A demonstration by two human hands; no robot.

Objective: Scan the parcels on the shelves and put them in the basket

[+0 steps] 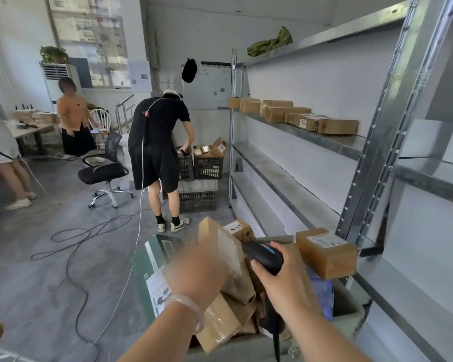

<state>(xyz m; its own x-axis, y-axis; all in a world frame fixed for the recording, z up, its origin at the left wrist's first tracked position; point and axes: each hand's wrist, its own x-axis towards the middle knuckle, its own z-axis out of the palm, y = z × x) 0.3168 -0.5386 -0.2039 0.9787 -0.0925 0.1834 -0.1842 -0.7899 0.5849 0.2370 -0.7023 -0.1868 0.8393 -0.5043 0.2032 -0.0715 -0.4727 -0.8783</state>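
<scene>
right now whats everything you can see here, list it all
shelf parcels: about seven, brown, row on a middle shelf
shelving: one, grey metal, right
green bundle: one, top shelf
basket: one, grey, bottom centre, piled with parcels
green box: one, left of pile
brown box: one, white label, right of pile
upright parcel: one, brown, above pile
crates: several, black, far end
office chair: one, black, left
cables: dark and white, floor
people: three, background
scanner: one, black
left hand: blurred, at upright parcel
right hand: grips scanner
</scene>
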